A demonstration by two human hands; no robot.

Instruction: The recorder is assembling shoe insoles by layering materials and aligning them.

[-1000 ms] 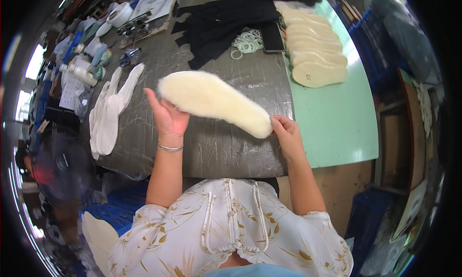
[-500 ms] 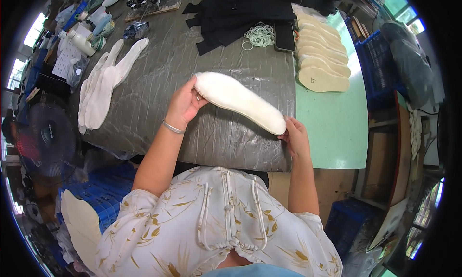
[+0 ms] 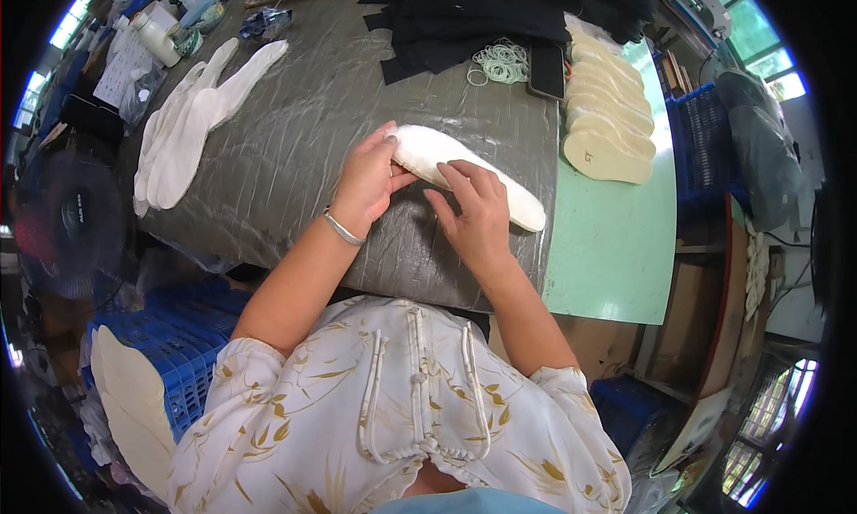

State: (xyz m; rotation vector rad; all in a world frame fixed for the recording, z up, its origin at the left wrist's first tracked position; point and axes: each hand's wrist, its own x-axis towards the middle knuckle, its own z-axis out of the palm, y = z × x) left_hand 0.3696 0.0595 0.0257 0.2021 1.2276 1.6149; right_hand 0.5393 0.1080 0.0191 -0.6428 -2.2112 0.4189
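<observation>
A white fleecy insole [image 3: 427,145] is held above the dark plastic-covered table, its far end pointing to the right. My left hand [image 3: 368,176] grips its left end, with the thumb on top and the fingers underneath. Over the insole's middle lies my right hand [image 3: 473,212], fingers apart and bent, fingertips at its upper face and near edge. It does not close round the insole. To the left, several white fleecy insoles [image 3: 183,148] lie fanned in an overlapping pile. On the right, cream insoles [image 3: 609,155] overlap in a row.
A green board [image 3: 607,255] covers the table's right side. Black fabric pieces [image 3: 464,23], pale green rubber bands [image 3: 503,63] and a dark phone [image 3: 546,70] lie at the back. A fan [image 3: 76,210] stands at the left, above a blue crate [image 3: 192,380] beside large cream sheets [image 3: 129,398].
My right hand has let go of the insole's right end and moved left over its middle. My left hand still holds the left end. The view has shifted slightly.
</observation>
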